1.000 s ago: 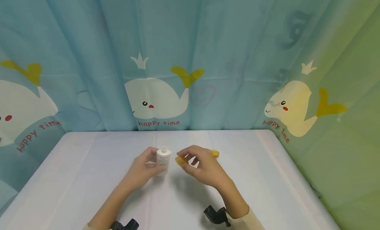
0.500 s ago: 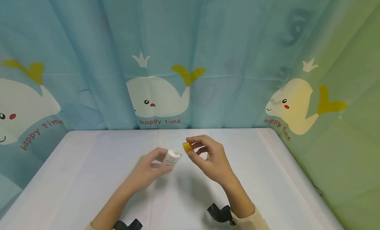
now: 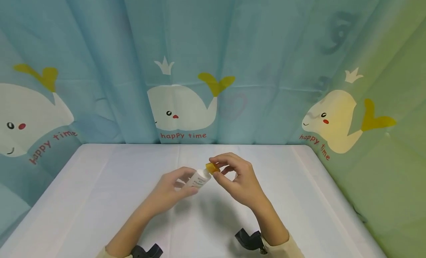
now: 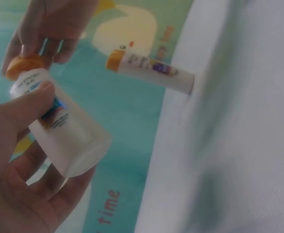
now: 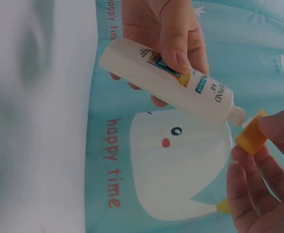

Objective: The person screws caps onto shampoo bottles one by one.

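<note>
My left hand [image 3: 174, 189] grips a white plastic bottle [image 3: 198, 179] round its body, tilted with its neck up to the right. My right hand [image 3: 237, 178] pinches a yellow-orange cap [image 3: 212, 168] between thumb and fingertips, right at the bottle's mouth. In the right wrist view the cap [image 5: 252, 132] sits askew beside the white neck [image 5: 236, 115], part of which still shows. The left wrist view has the bottle [image 4: 69, 124] in my fingers, with its printed label partly under my thumb.
A second white bottle [image 4: 149, 72] with an orange cap stands on the white table [image 4: 219, 145]; my right hand hides it in the head view. A whale-patterned curtain [image 3: 266, 65] hangs behind the table. Black wrist mounts [image 3: 249, 240] sit on both forearms.
The bottle has tilted to the right and moved rightward in my left hand. My right hand has lifted and turned the cap, and the cap has come to the bottle's mouth.
</note>
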A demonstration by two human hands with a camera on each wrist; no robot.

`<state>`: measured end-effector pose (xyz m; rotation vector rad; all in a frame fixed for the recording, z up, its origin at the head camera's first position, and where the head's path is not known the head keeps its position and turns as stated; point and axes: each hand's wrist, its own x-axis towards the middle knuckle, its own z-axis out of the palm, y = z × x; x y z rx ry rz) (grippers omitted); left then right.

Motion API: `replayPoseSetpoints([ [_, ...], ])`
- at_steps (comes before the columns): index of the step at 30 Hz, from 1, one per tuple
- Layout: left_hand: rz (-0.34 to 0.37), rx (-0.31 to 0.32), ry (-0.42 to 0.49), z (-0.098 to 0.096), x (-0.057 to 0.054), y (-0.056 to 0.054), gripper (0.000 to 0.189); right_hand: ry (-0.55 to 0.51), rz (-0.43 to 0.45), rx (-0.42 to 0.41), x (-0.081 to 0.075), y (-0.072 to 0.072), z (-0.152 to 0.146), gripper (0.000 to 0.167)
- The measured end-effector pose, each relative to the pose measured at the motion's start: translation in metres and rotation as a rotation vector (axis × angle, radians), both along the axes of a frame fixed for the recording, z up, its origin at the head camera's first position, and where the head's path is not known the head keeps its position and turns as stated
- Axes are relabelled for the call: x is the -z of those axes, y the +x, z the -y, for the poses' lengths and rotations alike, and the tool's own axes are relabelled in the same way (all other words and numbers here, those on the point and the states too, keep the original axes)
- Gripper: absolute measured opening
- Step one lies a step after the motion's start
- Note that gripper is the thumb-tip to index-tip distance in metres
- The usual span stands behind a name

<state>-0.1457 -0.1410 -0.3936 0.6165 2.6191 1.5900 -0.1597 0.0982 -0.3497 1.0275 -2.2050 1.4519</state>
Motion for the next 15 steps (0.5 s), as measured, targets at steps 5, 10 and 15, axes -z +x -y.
replayPoseSetpoints([
  [5,-0.003,0.001,-0.014,0.0002,-0.0005,0.0010,0.036,0.010,0.015,-0.008,0.0008,0.0010,-0.0001,0.030],
  [10,-0.017,0.001,-0.015,0.0005,-0.0014,0.0006,0.035,0.027,0.013,-0.007,-0.0003,0.0009,0.0002,0.029],
  [15,-0.033,-0.005,-0.030,-0.0001,-0.0006,-0.0008,0.034,0.052,0.003,-0.021,-0.0011,0.0009,0.0002,0.027],
])
